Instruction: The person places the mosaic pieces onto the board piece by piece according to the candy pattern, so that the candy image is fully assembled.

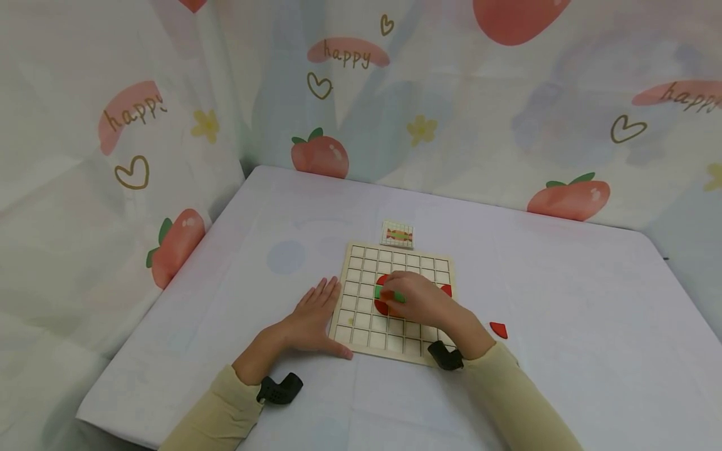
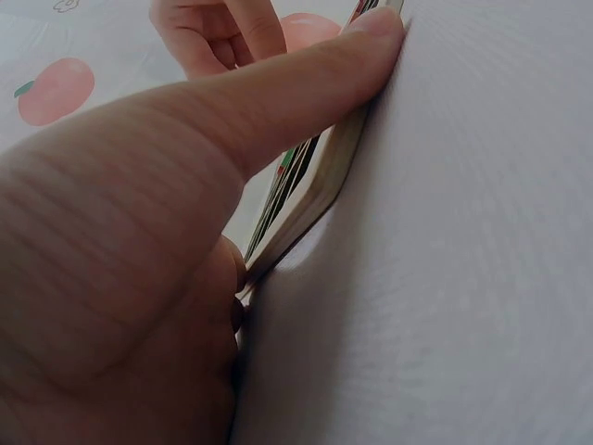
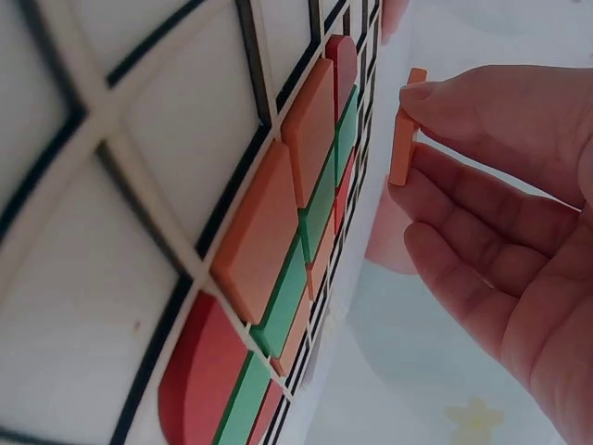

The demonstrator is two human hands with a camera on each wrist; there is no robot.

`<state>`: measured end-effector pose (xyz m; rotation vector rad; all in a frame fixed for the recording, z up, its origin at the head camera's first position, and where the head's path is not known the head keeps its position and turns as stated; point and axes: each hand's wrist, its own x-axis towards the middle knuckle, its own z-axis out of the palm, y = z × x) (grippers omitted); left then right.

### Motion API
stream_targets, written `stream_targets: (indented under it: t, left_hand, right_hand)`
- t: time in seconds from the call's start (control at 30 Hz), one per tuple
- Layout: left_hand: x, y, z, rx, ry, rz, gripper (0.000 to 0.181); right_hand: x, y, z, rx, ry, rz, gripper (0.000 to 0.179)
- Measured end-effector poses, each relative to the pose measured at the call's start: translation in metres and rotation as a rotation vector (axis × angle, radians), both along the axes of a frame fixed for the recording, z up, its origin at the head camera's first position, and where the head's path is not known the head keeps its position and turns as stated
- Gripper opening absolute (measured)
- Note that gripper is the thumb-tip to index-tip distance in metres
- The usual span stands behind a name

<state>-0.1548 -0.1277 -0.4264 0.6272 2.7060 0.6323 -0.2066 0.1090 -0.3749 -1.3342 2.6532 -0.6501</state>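
Observation:
My right hand point(image 1: 420, 300) is over the middle of a wooden grid board point(image 1: 361, 288). Between its thumb and fingertips it pinches a thin orange tile point(image 3: 405, 130), held on edge and apart from the board. Orange tiles point(image 3: 255, 250), green tiles point(image 3: 278, 315) and rounded red tiles point(image 3: 204, 380) sit in the grid cells; the hand hides some of them in the head view. With fingers spread, my left hand point(image 1: 310, 322) rests along the board's left side. Its thumb point(image 2: 315, 88) touches the near edge.
Behind the board lies a small pattern card point(image 1: 397, 233) showing a red, orange and green figure on a grid. One loose red quarter-round piece point(image 1: 499, 329) lies on the white tablecloth point(image 1: 575, 300) right of the board. Printed curtains point(image 1: 462, 94) stand behind and at the left.

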Motion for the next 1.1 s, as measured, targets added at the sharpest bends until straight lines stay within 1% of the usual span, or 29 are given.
stream_targets:
  t: [0.23,0.4,0.63,0.77,0.97,1.1]
  left_hand:
    - [-0.001,-0.001,-0.001,-0.001,0.000,-0.005,0.126]
    - [0.000,-0.001,0.000,0.004,-0.005,-0.003,0.126]
    - [-0.001,-0.001,-0.002,-0.004,-0.003,-0.010,0.127]
    - [-0.002,-0.001,-0.003,-0.006,-0.008,-0.005,0.127]
    - [0.000,-0.001,0.000,0.006,-0.009,-0.001,0.127]
    - [0.000,-0.001,0.000,0.012,-0.006,-0.004,0.126]
  right_hand:
    - [-0.006,-0.010,-0.001,0.030,-0.013,0.003,0.007]
    - [-0.009,-0.017,-0.001,0.076,-0.025,-0.004,0.010]
    - [-0.013,-0.026,-0.001,0.129,-0.028,-0.008,0.011]
    - [-0.015,-0.029,0.000,0.147,-0.020,-0.020,0.013]
    - [-0.018,-0.036,-0.003,0.178,0.009,0.003,0.011]
    - [-0.019,-0.041,-0.004,0.201,0.018,0.002,0.010]
